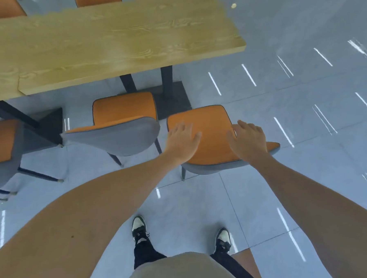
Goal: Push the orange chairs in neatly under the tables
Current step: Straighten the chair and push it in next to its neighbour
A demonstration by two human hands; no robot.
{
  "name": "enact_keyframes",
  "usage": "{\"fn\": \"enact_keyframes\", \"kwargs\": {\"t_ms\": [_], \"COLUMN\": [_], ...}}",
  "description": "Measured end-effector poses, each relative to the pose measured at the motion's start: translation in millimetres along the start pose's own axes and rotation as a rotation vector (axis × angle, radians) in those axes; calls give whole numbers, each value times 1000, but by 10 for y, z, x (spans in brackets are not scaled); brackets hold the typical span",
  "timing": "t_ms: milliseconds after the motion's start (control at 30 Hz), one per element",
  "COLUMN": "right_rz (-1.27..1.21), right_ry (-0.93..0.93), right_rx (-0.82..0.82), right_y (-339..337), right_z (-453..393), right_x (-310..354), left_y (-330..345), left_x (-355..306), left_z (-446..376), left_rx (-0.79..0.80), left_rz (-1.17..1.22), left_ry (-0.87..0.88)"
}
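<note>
Both hands on chair
Our left hand (183, 138) and right hand (247, 138) rest flat, fingers released, on the orange, grey-backed chair (212, 141).

- The table (109, 42) has a top of pale yellow wood with a clear grain; it looks matt.
- The table legs (166, 80) look like dark metal, not shiny.
- The orange chair (210, 137) has a smooth orange covering, like leather or vinyl, with dark piping on the edge.
- The neighbouring chair (116, 138) has a matt grey back shell.
- The floor (287, 186) is of grey tiles, very glossy, with bright reflections of lamps.
</note>
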State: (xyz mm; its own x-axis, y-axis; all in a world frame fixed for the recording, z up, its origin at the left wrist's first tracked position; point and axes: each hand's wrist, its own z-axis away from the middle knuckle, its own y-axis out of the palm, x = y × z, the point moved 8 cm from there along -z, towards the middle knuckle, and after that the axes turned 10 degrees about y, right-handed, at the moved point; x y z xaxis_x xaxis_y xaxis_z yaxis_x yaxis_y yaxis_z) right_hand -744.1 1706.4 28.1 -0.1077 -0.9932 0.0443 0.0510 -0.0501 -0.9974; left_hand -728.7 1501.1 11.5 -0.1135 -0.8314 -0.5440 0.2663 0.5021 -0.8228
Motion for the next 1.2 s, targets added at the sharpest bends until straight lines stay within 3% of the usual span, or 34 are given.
{"fn": "enact_keyframes", "kwargs": {"t_ms": [133,233,400,467,633,867,1200], "right_rz": [52,82,10,75,-46,-90,-139], "right_ry": [-38,-159,-157,-210,-263,-299,-317], "right_rx": [202,208,271,224,113,-22,-51], "right_y": [466,708,886,922,877,646,801], "right_z": [39,82,-81,-144,-349,-1095,-1105], "right_x": [-585,-816,-842,-788,-749,-752,-274], "left_y": [676,1154,1350,1331,1321,1100,826], "left_x": [-274,-455,-454,-378,-268,-428,77], "left_z": [172,190,31,-57,-269,-910,-1017], "left_rx": [72,122,38,20,13,37,28], "left_rz": [124,154,42,10,-56,-58,-149], "left_ry": [-155,-192,-243,-272,-294,-221,-156]}}
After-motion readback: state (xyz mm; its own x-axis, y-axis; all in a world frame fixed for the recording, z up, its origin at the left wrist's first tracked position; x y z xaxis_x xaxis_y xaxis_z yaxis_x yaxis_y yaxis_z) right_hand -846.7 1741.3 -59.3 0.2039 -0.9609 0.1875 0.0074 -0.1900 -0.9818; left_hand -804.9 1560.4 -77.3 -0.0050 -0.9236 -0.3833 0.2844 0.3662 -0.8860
